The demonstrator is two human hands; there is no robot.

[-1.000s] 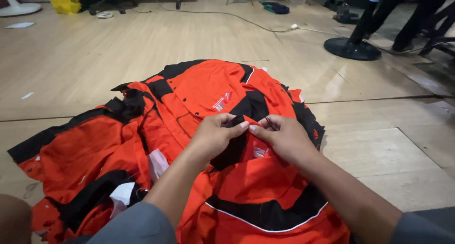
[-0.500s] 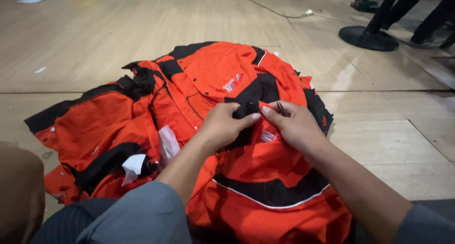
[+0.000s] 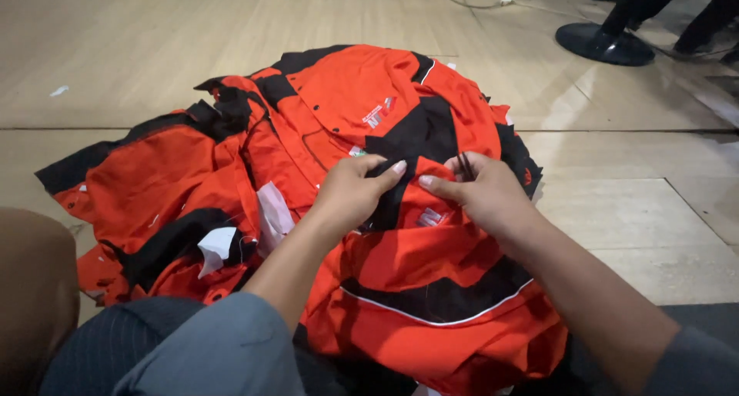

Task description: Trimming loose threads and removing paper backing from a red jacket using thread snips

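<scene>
Orange-and-black jacket [image 3: 400, 288] on the floor; left hand [image 3: 350, 196] and right hand [image 3: 481, 192] grip it, pinched closed.

A small printed logo patch [image 3: 377, 116], red, white and blue, is seen on the chest of the top orange jacket [image 3: 346, 88]. A similar patch [image 3: 431, 217] lies just below the hands. Two white tags are seen at the left: one [image 3: 271, 215] long, one [image 3: 215, 246] squarish.

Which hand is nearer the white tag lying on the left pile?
Left. The left hand pinches fabric just right of the white tag; the right hand is farther right.
</scene>
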